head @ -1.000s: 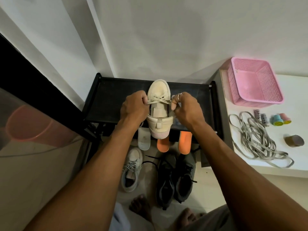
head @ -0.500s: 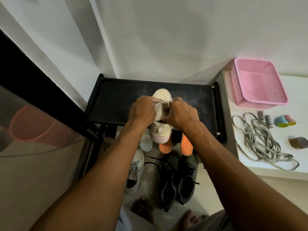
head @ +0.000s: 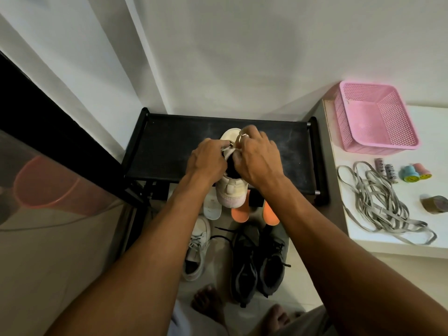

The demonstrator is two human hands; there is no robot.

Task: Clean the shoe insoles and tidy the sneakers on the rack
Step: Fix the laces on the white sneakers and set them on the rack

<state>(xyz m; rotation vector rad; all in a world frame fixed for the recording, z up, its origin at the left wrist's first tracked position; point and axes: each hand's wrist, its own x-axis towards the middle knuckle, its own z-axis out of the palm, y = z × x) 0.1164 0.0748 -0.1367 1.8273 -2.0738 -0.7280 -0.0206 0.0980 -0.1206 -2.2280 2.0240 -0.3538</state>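
Note:
A cream sneaker (head: 230,190) with a pinkish heel stands on the top shelf of the black shoe rack (head: 169,146), toe pointing at the wall. My left hand (head: 206,161) and my right hand (head: 259,158) meet over its tongue, and each pinches the white laces (head: 229,149). My hands hide most of the shoe's upper. Below the shelf edge a white insole (head: 211,209) and two orange insoles (head: 242,213) stick out. On the floor lie a white sneaker (head: 197,251) and a pair of dark sneakers (head: 257,260).
A white table (head: 388,241) at the right holds a pink mesh basket (head: 375,120), a tangle of grey strap (head: 378,202), small rolls (head: 417,172) and a tape roll (head: 436,203). A dark panel (head: 36,132) runs along the left. My bare feet (head: 208,301) are on the floor below.
My hands, apart with the laces pulled sideways a second ago, have come together over the tongue. My right hand now reaches further toward the toe.

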